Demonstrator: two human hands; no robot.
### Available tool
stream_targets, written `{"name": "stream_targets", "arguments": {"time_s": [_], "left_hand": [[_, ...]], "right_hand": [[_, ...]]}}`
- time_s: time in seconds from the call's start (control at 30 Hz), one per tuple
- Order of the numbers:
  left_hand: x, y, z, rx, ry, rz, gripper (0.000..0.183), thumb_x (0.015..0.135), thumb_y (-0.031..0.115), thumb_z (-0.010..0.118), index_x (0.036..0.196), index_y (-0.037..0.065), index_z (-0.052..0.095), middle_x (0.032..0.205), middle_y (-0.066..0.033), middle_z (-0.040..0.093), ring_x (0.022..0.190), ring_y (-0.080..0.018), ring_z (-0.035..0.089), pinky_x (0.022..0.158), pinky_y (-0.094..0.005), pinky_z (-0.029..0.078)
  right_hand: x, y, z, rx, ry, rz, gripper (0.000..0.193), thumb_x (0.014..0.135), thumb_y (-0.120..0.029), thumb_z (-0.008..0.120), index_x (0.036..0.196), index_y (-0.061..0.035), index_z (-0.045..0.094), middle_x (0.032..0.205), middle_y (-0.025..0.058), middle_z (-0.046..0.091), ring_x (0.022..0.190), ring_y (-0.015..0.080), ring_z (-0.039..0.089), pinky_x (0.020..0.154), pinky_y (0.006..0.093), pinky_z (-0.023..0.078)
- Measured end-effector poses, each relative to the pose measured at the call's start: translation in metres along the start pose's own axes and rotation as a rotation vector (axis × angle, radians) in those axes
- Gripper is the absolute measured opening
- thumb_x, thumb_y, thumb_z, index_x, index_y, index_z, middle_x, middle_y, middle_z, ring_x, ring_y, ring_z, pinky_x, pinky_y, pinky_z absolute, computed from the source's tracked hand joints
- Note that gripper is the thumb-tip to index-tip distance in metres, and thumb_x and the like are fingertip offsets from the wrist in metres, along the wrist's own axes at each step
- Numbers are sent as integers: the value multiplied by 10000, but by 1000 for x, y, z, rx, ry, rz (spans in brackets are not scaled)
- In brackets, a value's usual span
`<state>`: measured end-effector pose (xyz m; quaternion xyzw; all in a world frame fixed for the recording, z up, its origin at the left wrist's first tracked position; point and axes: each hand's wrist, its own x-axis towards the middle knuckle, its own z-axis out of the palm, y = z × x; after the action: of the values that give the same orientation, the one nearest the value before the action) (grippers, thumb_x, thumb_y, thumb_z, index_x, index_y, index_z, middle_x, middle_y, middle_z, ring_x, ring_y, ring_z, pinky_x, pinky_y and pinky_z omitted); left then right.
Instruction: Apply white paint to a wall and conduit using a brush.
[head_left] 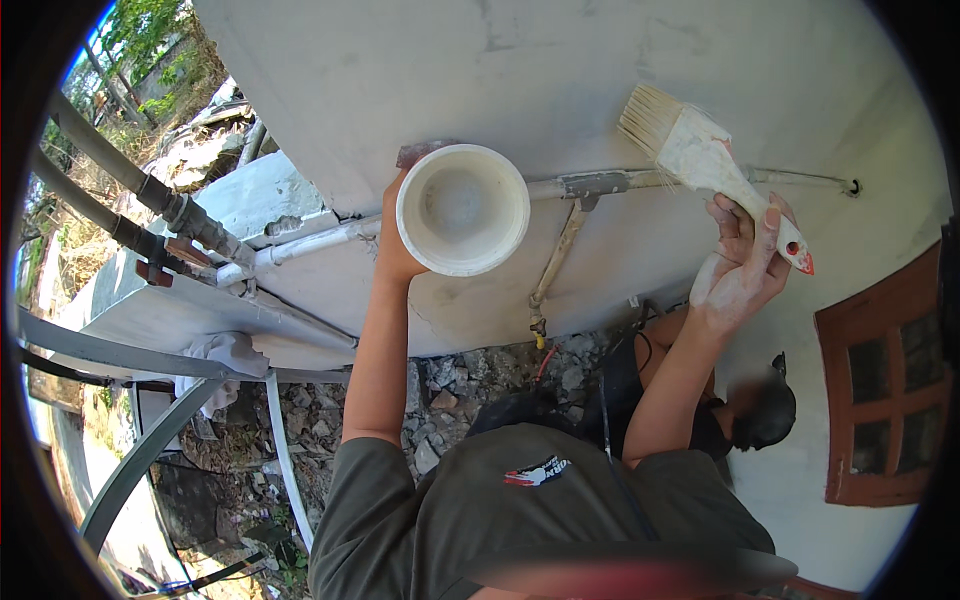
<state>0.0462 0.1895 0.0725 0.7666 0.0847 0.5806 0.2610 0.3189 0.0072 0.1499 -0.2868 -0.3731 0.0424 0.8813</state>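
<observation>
My left hand (397, 245) holds a round white plastic tub (462, 268) from its left side, its open top facing up toward me. The fingers go behind the tub and are mostly hidden. Whitish paint or residue coats its inside and bottom. In my right hand (742, 268) is a wide paintbrush (698, 152), gripped by its white handle with the pale bristles pointing up and left. Red shows at the handle's end, beside a hanging hole. White smears cover that palm and wrist. Tub and brush are well apart, both in front of the pale wall (560, 80).
A grey-white pipe (330, 238) runs along the wall, with a branch down to a yellow-tipped tap (538, 328). Rubble (430, 425) covers the ground below. Another person (765, 410) is close on the right, near a brown-framed window (885, 380). Metal bars (150, 460) stand at left.
</observation>
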Motion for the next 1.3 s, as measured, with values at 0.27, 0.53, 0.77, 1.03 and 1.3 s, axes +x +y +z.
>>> {"name": "stream_targets", "arguments": {"time_s": [0.27, 0.53, 0.77, 1.03, 1.3], "left_hand": [[-27, -30, -8, -72, -28, -97, 827, 561, 258, 907, 1266, -5, 564, 1209, -137, 615, 1088, -233, 613, 928, -367, 484], [-62, -49, -6, 53, 156, -193, 1014, 559, 257, 949, 1394, 29, 422, 1350, -135, 493, 1230, -262, 518, 1014, -406, 444], [-62, -52, -10, 44, 90, -226, 958, 586, 243, 940, 1391, 24, 469, 1364, -139, 541, 1237, -258, 538, 1028, -404, 441], [-66, -52, -18, 139, 65, -205, 946, 590, 243, 940, 1388, 24, 481, 1372, -138, 545, 1243, -257, 539, 1034, -404, 439], [-68, -53, -21, 200, 31, -201, 935, 593, 242, 939, 1384, 23, 492, 1379, -137, 550, 1249, -257, 539, 1039, -404, 438]], "right_hand": [[-19, 25, -1, -496, -328, -375, 211, 877, 63, 680, 1066, 46, 588, 1078, 201, 625, 926, 276, 677, 716, 412, 644], [-10, 22, -5, -669, -260, -304, 239, 841, 46, 728, 1077, 26, 698, 1104, 171, 709, 1029, 260, 677, 922, 367, 531], [-7, 25, -15, -677, -240, -241, 222, 892, -33, 718, 1096, 49, 685, 1119, 148, 695, 1023, 214, 659, 942, 341, 513], [17, 21, -33, -608, -5, -212, 219, 949, -77, 657, 1065, 108, 648, 1113, 179, 673, 933, 241, 687, 829, 349, 608], [16, 24, -28, -778, -37, -344, 168, 928, -34, 665, 1052, 80, 660, 1060, 165, 692, 948, 256, 692, 842, 372, 604]]}}
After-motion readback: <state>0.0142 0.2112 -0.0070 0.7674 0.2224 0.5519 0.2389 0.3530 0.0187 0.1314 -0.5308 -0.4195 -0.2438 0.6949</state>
